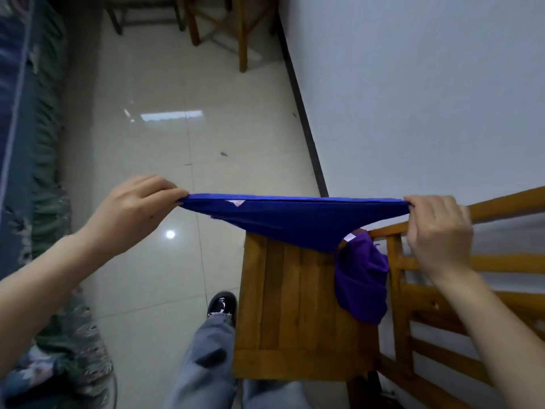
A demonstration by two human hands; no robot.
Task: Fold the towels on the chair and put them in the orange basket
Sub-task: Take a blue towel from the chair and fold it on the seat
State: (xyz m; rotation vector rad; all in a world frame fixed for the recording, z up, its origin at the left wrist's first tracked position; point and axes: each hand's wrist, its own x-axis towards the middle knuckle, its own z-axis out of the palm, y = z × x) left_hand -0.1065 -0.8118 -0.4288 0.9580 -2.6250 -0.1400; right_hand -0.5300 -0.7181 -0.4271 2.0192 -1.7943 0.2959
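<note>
Blue towel (295, 221) stretched taut in air above wooden chair (295, 314) seat, top edge doubled, middle sagging toward seat. Left hand (138, 208) pinching left corner; right hand (439, 231) pinching right corner. Cloth looks light, soft, limp; best held at corners. Purple towel (364, 278) crumpled on seat by backrest, awaiting folding. Orange basket not in view. Shoe (222, 305) beside chair; sofa at left.

A glossy tiled floor (165, 137) of pale cream fills the middle. A white wall (413, 98) with a dark baseboard (303, 119) runs along its right edge. Wooden furniture legs (243, 39) stand at its far edge. A patterned blue-green fabric (35, 143) lies along its left edge.
</note>
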